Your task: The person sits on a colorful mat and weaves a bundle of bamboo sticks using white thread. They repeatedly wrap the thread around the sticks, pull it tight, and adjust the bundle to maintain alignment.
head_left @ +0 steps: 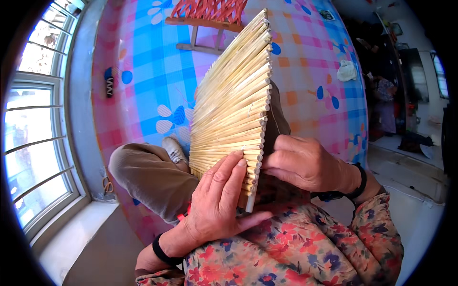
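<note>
A mat of pale reed stalks (234, 105) bound side by side stands tilted across my lap, its cut ends forming the right edge. My left hand (217, 200) lies on its near end, fingers stretched flat on the stalks and thumb apart below the last ones. A white rod (250, 204) sticks out at the mat's near corner. Just right of the cut ends, my right hand (305, 162) is closed in a pinch. A thin thread (273, 123) runs from the mat's edge down to it. The right fingertips are partly hidden behind the edge.
A wooden stool (205, 21) with red woven strips stands ahead on the checked floor covering (157, 57). A white crumpled cloth (347, 70) lies to the right. Scissors (108, 184) rest by the wall under the barred window (40, 114). My bent leg (148, 174) is at left.
</note>
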A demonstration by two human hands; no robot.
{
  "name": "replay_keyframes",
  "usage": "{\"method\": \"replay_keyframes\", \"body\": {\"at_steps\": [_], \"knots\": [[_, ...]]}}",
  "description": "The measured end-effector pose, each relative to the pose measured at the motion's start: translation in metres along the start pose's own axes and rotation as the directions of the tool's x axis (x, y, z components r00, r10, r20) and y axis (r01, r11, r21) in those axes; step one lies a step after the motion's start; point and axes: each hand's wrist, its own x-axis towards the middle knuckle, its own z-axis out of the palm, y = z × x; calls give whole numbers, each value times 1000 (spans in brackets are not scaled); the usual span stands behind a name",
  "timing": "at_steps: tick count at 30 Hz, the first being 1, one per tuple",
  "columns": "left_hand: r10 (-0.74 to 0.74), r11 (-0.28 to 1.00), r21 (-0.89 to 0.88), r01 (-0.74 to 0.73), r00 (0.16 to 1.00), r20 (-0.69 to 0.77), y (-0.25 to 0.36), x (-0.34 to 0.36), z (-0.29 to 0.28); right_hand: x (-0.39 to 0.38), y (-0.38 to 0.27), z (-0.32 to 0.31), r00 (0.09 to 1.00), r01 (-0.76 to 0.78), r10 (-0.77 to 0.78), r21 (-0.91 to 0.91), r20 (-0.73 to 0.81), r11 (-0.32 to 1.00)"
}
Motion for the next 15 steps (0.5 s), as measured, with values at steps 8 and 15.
{"method": "replay_keyframes", "body": {"at_steps": [8, 15], "knots": [[-98, 983, 142, 118, 986, -138, 22, -5, -3, 7, -8, 15, 985, 95, -76, 122, -153, 988], [-497, 859, -90, 504, 779, -382, 19, -21, -24, -3, -8, 11, 986, -46, 96, 323, -139, 945]]}}
